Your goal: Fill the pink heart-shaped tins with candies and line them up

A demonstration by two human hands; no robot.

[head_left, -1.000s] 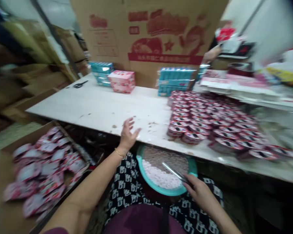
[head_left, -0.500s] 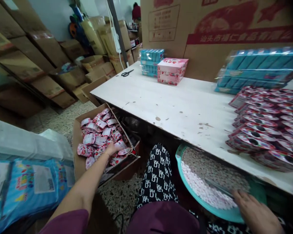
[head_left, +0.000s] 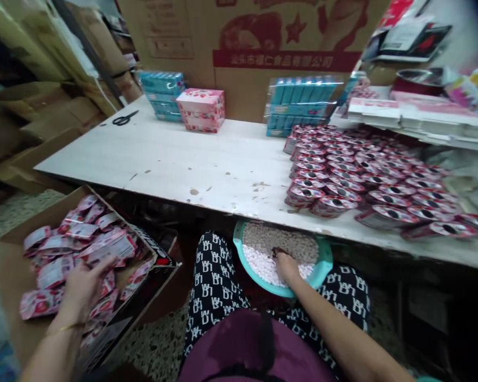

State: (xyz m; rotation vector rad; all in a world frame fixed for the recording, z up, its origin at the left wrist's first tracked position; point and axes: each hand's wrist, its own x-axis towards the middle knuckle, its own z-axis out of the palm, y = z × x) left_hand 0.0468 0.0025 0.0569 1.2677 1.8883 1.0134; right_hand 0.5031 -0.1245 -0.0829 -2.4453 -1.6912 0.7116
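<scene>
My left hand [head_left: 82, 289] reaches into a cardboard box [head_left: 10, 254] of pink strawberry-print packets [head_left: 56, 271]. Its thumb and forefinger are spread against the packets, and no packet is clearly gripped. In the turquoise basin [head_left: 247, 268], between my knees and partly under the table edge, lie small white pellets [head_left: 261, 265]. My right hand [head_left: 287, 268] dips into them, its fingers closed around something small and dark that I cannot make out. Rows of red-and-pink oval containers [head_left: 334, 204] with dark openings on top stand on the table at the right.
On the white table [head_left: 223, 164] are scissors [head_left: 124, 118], a pink strawberry box [head_left: 202, 110] and blue wrapped packs [head_left: 163, 95] [head_left: 298, 103]. A large carton [head_left: 242, 90] rises behind them. Stacked pink-and-white card [head_left: 402, 114] lies at the right.
The view has swung right. My right hand has moved from the basin's right side into the pellets near its middle. My left hand remains over the packets in the box.
</scene>
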